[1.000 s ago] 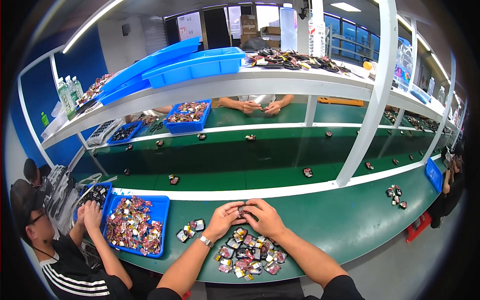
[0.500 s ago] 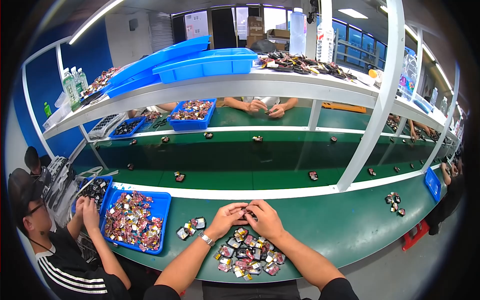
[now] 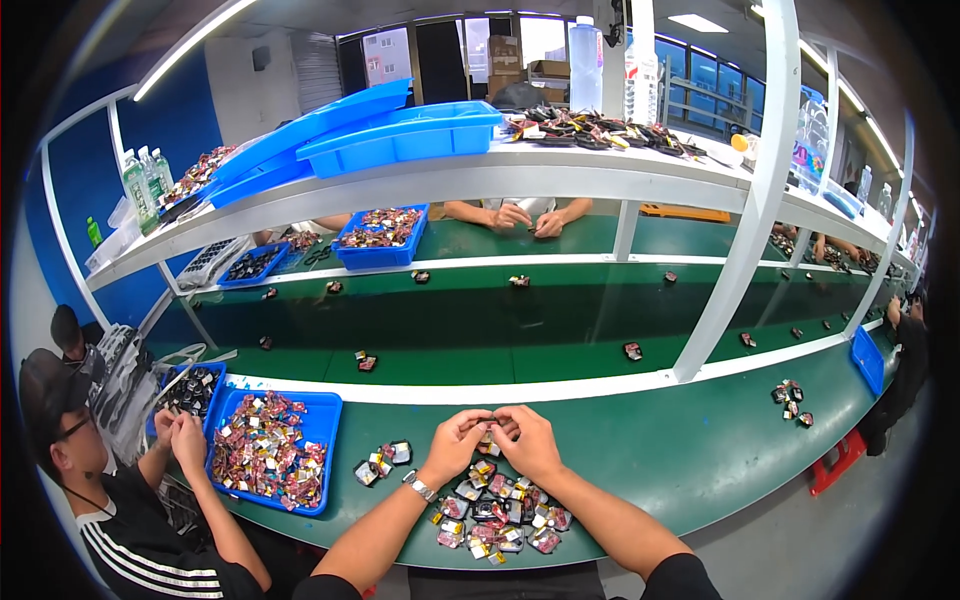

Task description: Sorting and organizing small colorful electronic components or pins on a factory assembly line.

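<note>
- The left hand (image 3: 453, 447) and right hand (image 3: 530, 442) meet over the green bench (image 3: 650, 450), fingertips close together — each grip pinching a small part (image 3: 490, 426), largely hidden by the fingers.
- That part sits between both hands' fingertips, at the far end of a pile of flat assemblies (image 3: 500, 512) in red, silver and black.
- A smaller cluster (image 3: 384, 461) lies left of the left hand — farther left, a blue tray (image 3: 322, 422) holds many red-and-yellow pieces (image 3: 270, 450).

Bright light comes from 1 ceiling tube (image 3: 195, 48) at left and a far panel (image 3: 698, 22); far windows (image 3: 542, 40) glare white. Shadow darkens the belt (image 3: 500, 325); the shelf (image 3: 560, 181) curves, corners black.
</note>
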`<state>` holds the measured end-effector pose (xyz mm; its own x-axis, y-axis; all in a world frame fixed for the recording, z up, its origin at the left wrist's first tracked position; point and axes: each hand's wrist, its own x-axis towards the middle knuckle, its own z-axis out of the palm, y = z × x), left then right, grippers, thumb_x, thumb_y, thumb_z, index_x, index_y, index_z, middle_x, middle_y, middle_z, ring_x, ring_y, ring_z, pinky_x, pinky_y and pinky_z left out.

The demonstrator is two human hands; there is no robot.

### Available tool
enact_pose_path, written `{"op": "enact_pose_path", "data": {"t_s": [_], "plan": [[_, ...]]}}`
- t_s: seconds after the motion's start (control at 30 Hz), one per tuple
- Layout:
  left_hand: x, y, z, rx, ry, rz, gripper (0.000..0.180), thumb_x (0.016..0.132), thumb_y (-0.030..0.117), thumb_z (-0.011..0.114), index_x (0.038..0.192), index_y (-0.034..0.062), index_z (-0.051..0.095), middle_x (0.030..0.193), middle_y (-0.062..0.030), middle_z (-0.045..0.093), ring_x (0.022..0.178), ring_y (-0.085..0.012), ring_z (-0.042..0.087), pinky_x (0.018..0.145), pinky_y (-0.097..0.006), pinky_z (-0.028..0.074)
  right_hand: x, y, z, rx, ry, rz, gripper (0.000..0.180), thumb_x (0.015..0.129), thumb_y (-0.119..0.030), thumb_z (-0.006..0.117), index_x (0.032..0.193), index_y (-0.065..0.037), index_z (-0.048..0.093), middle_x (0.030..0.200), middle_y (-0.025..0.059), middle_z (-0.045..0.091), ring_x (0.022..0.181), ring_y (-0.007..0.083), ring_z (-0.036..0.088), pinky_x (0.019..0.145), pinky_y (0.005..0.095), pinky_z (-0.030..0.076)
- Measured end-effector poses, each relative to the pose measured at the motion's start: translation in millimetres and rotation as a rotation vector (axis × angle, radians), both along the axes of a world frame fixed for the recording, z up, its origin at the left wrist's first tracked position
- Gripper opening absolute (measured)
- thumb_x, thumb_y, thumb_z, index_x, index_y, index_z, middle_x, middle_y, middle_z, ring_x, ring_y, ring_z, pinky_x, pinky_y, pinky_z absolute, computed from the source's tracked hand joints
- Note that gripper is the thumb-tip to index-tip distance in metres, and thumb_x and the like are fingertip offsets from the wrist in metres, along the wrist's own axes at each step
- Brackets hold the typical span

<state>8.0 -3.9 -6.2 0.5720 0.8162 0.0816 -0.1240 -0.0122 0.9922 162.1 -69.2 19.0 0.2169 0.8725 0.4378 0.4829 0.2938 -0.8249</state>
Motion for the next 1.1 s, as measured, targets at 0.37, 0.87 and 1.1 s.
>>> {"op": "enact_pose_path", "data": {"t_s": [0.37, 0.87, 1.1], "plan": [[0.3, -0.8, 2.3, -0.001, -0.051, -0.071, 0.027, 0.095, 0.002, 0.056, 0.122, -0.0012, 0.056, 0.11, -0.0079, 0.065, 0.098, -0.0123, 0.063, 0.078, -0.026, 0.054, -1.2, -3.9, 0.4, 0.08, -0.027, -0.02, 0.02, 0.08, -0.004, 0.067, 0.1, -0.001, 0.063, 0.088, 0.0113, 0.063, 0.067, 0.0205, 0.065, 0.062, 0.0311, 0.054], [-5.5, 4.2, 2.7, 0.212, 0.133, 0.149, 0.027, 0.093, 0.004, 0.056, 0.12, -0.001, 0.058, 0.11, -0.0113, 0.066, 0.092, -0.0143, 0.065, 0.075, -0.027, 0.054, 70.9, 76.4, -22.9, -0.072, 0.14, -0.252, 0.016, 0.08, -0.005, 0.068, 0.093, 0.002, 0.064, 0.08, 0.0118, 0.067, 0.07, 0.0188, 0.067, 0.065, 0.03, 0.053], [-10.8, 4.9, 6.8, 0.3, 0.239, 0.152, 0.016, 0.092, 0.008, 0.058, 0.102, 0.0001, 0.067, 0.087, -0.0055, 0.071, 0.071, -0.0075, 0.063, 0.065, -0.022, 0.051, 81.6, 110.7, -28.5, 0.146, -0.292, -0.529, 0.025, 0.08, -0.01, 0.071, 0.101, 0.0, 0.063, 0.095, 0.0151, 0.061, 0.078, 0.028, 0.062, 0.072, 0.0386, 0.051]]}}
